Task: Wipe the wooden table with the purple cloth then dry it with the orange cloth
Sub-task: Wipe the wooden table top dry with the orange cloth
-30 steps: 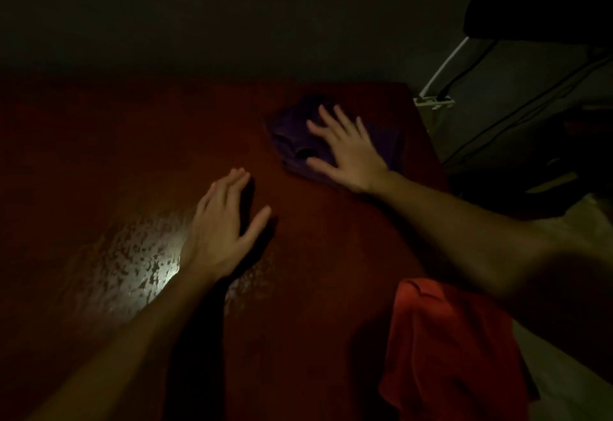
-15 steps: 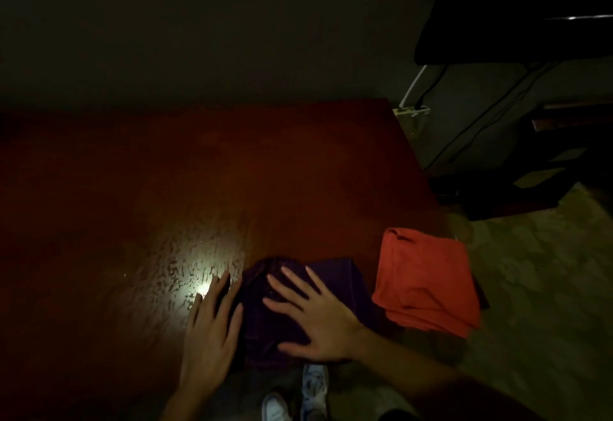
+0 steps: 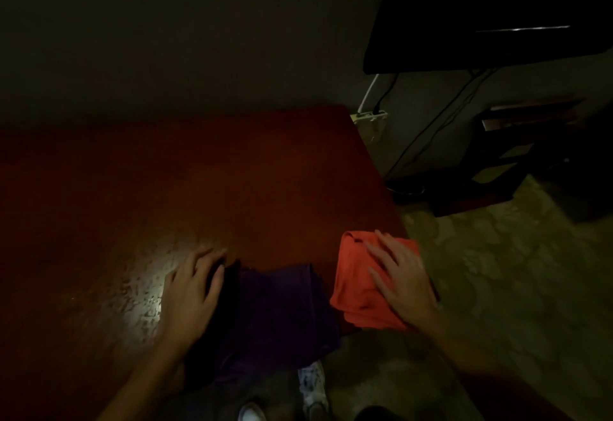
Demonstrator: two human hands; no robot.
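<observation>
Right hand (image 3: 403, 283) fingers flat on orange cloth (image 3: 356, 283); left hand (image 3: 190, 291) flat beside purple cloth (image 3: 275, 314).

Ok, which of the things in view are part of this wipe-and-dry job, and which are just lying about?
Part of the job:
wooden table
purple cloth, at the near edge
orange cloth, at the table's near right corner
left hand, resting beside the purple cloth
right hand, flat on the orange cloth

Lying about:
power strip with cables
dark shelf unit
shoes on the floor
</observation>
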